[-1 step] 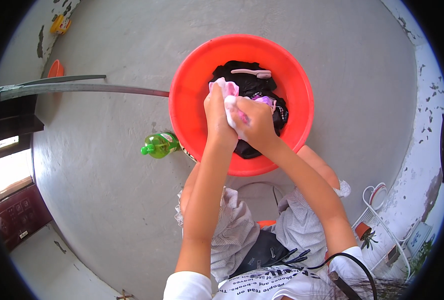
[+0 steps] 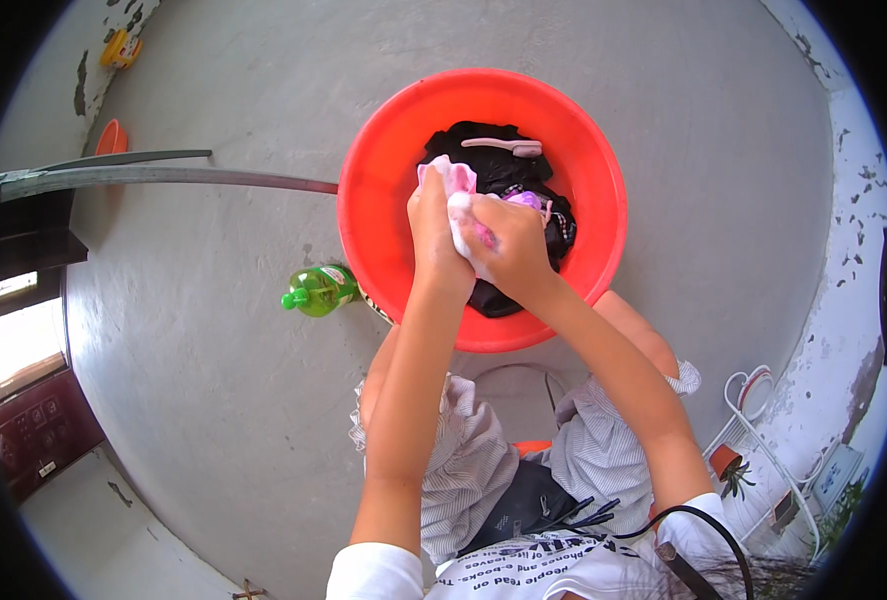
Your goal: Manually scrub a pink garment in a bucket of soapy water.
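Observation:
Over a wide red basin (image 2: 380, 225), my left hand (image 2: 432, 232) and my right hand (image 2: 517, 243) are side by side, both closed on one bunched pink and white cloth (image 2: 458, 174). White suds cover part of the cloth and my fingers. Beneath them in the basin lies dark wet fabric (image 2: 464, 135), with a purple patterned piece (image 2: 527, 200) on it to the right of my right hand. A pale pink scrub brush (image 2: 504, 147) rests on the dark fabric at the far side. My hands hide the middle of the pile.
A green bottle (image 2: 321, 291) lies or leans beside the basin's left side. A long metal bar (image 2: 204, 177) reaches toward the basin from the left. My knees flank its near side. At the right, a white rack (image 2: 759, 450) holds a potted plant (image 2: 729, 465).

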Available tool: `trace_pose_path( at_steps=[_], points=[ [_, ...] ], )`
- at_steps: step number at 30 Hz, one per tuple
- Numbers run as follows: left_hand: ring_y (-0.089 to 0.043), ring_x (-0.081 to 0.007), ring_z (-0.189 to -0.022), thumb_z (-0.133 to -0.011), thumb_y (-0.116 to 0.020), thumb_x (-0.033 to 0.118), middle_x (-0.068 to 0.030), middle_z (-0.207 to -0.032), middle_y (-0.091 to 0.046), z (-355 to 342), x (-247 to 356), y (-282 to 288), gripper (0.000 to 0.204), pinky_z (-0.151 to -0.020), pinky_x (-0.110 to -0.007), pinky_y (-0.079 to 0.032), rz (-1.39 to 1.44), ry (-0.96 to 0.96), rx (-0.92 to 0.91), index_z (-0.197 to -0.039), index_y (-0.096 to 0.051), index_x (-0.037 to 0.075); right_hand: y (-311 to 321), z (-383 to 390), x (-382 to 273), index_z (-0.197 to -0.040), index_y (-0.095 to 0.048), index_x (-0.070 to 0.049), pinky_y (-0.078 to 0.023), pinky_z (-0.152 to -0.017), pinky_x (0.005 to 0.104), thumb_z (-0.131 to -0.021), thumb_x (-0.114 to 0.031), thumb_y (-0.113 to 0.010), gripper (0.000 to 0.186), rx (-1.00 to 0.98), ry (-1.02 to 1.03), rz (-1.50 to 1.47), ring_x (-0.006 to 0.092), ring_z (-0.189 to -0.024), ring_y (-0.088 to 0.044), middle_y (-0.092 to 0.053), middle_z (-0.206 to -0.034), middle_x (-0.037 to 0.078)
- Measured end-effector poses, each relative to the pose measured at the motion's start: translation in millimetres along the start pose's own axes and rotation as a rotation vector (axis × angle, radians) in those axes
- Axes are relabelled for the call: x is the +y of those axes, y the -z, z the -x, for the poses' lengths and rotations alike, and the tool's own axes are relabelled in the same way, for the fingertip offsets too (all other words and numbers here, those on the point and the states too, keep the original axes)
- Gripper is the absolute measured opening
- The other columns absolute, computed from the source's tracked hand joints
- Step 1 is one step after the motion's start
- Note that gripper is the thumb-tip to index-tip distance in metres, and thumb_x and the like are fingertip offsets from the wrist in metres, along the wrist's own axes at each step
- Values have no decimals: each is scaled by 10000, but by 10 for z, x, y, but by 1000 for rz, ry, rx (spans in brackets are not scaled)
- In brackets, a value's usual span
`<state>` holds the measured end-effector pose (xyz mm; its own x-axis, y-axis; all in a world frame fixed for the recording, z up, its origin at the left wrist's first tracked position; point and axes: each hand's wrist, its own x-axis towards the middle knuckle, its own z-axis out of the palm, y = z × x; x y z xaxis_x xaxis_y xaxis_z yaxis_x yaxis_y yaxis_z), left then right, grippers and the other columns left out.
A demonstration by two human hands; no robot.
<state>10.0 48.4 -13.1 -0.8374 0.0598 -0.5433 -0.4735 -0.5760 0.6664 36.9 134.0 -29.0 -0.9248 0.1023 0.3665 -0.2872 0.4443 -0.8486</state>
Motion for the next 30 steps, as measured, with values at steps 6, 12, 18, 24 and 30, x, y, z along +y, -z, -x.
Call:
trace_pose_path(
  at_steps=[6,12,18,24,30],
  points=[
    [-541,-122,-770,-924,-404,367,-20,-865,-559,72,-108,-84,329,-694,-276,-461,-33,28,-58,-1009,-532,76,8,-77,72,-778,-580,-17,-414,-496,356,-831,-209,-551,202,61,-149,-63,318,-530,-534,-533,-614,170],
    [-514,-89,-620,-909,-429,298,-11,-745,-544,74,-189,-148,262,-518,-238,-416,-54,15,-45,-864,-528,61,62,-159,162,-806,-570,-3,-433,-552,358,-853,-203,-513,213,125,-303,-196,375,-618,-530,-541,-686,209],
    [-556,-147,-865,-929,-409,349,-41,-953,-588,-1,-32,-56,315,-751,-286,-463,-64,-13,-55,-1029,-533,77,9,-50,59,-816,-588,-32,-434,-541,372,-802,-218,-571,188,45,-140,-46,337,-616,-559,-561,-679,183],
    [-550,-126,-836,-908,-439,387,-10,-902,-568,-21,-18,-10,315,-717,-281,-465,-40,-44,-18,-1041,-528,115,-4,-11,31,-886,-612,20,-456,-552,300,-824,-145,-559,184,-59,30,50,271,-592,-594,-603,-706,174],
    [-542,-110,-718,-906,-429,327,-16,-812,-557,82,-135,-149,289,-606,-251,-449,-65,12,-9,-950,-539,64,35,-117,159,-799,-550,13,-431,-552,359,-838,-192,-528,210,114,-266,-160,391,-652,-539,-540,-687,213]
  ],
)
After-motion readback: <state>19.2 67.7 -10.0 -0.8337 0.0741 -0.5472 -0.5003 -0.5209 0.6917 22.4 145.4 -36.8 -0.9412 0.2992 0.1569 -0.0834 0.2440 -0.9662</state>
